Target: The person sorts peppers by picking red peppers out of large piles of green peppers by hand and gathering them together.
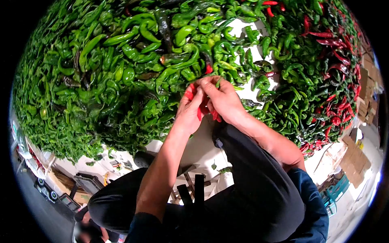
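Note:
My left hand (pixel 189 106) is closed around red chili peppers (pixel 189 94), whose red ends show between and below the fingers. Pressed against it, my right hand (pixel 225 100) has thumb and fingers pinched together at the peppers' upper ends. A short green stem (pixel 219 83) sticks up by the right fingers, and more red shows beneath that hand. How many peppers are held is hidden by the fingers. Just beyond the hands lies a large heap of green peppers (pixel 121 73), with a red-tipped pepper (pixel 208 68) close to the fingertips.
Red peppers (pixel 340 69) are mixed into the heap's right side. White floor (pixel 251 56) shows through a gap in the heap. Cardboard (pixel 354 162) and a teal chair (pixel 337 188) are at the right. Another person (pixel 87 229) is partly visible at lower left, near dark equipment (pixel 44 190).

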The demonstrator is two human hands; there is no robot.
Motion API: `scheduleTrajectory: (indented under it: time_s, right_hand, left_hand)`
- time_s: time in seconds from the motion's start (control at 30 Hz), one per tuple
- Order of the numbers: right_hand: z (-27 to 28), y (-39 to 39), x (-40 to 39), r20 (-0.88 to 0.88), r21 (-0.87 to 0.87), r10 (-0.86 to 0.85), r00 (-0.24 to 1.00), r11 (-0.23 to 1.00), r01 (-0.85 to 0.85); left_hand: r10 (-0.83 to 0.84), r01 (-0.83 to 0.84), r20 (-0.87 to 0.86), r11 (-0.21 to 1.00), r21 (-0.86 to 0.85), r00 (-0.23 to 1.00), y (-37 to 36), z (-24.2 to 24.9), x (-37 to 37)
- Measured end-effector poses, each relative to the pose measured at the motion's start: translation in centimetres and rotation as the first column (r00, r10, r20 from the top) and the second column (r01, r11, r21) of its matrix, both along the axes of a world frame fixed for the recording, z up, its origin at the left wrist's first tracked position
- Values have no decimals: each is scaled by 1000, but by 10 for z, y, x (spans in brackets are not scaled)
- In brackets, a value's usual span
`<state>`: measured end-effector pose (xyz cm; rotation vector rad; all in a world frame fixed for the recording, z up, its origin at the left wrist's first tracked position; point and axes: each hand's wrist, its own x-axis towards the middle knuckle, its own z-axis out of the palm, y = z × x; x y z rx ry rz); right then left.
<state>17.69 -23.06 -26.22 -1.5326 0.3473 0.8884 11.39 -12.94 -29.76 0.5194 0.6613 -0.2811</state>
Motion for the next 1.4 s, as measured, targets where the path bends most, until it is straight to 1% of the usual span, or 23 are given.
scheduleTrajectory:
  time_s: [0.03,0.07,0.13,0.2,0.23,0.33,0.43,0.5,0.6,0.67,0.73,0.8,0.87,1.0,1.07,1.13,1.17,1.2,1.23,1.27,1.3,1.33,1.4]
  right_hand:
    - [-6,0,-3,67,-5,-22,998,1000,23]
    - [-9,-2,-4,189,-83,59,980,996,-44]
    - [-20,1,-12,542,-236,167,823,971,-42]
    - [-23,1,-14,611,-311,218,761,950,-23]
    - [-9,3,-12,545,-353,292,786,930,-100]
    - [-22,4,-17,735,-564,563,377,817,-121]
    - [-28,3,-20,729,-593,579,364,801,-86]
    - [-26,-1,-22,649,-589,587,483,790,-169]
    - [-19,-14,-15,571,-553,535,623,811,-189]
    - [-10,-34,-11,527,-521,474,705,836,-173]
    - [-29,-62,-1,552,-675,497,670,737,10]
    - [-43,-84,13,359,-871,666,654,491,-22]
    - [-57,-90,17,266,-865,707,655,475,-162]
    - [-60,-75,-3,366,-800,632,682,589,-116]
    - [-55,-64,-26,495,-631,575,652,753,-185]
    - [-49,-56,-41,523,-524,520,675,821,-227]
    - [-55,-56,-45,559,-452,404,724,881,-143]
    - [-49,-53,-42,445,-365,257,858,927,-88]
    - [-57,-56,-39,285,-167,80,955,985,-32]
    - [-61,-60,-32,85,18,-71,994,997,70]
    - [-62,-64,-28,-178,219,-220,959,941,256]
    - [-56,-67,-22,-309,290,-233,922,900,325]
    - [-72,-77,-25,-371,391,-237,898,837,382]
  left_hand:
    - [-43,47,53,996,-76,998,7,-6,-3]
    - [-35,36,15,997,-68,999,8,-9,-8]
    - [-40,37,-47,997,-68,998,5,-15,-11]
    - [-10,14,42,994,-104,999,-1,-19,-15]
    - [10,1,58,984,-180,998,-2,-29,-23]
    - [82,-53,75,941,-334,994,-12,-33,-34]
    - [118,-128,-48,936,-327,992,-17,-29,-34]
    - [149,-183,-129,931,-315,980,-19,-26,-36]
    - [-15,9,-84,997,-80,996,-8,-28,-43]
    - [-103,89,-128,990,-113,986,5,-24,-42]
    - [-156,130,-159,978,-162,975,16,-25,-48]
    - [-143,116,-269,987,-112,953,14,-14,-39]
    - [-159,138,-283,986,-92,946,15,-14,-37]
    - [-196,204,-331,979,-11,923,17,-13,-32]
    - [-192,196,-278,980,-12,941,28,-8,-28]
    - [-167,206,-308,973,100,937,42,2,-20]
    - [-172,218,-282,966,141,944,50,5,-18]
    - [-157,206,-273,965,163,949,58,5,-17]
    - [-158,209,-254,960,188,954,66,7,-16]
    - [-163,212,-230,955,210,960,72,12,-12]
    - [-156,227,-273,940,253,949,77,17,-8]
    - [-162,229,-259,940,254,952,83,19,-7]
    - [-171,232,-236,938,257,957,94,20,-5]
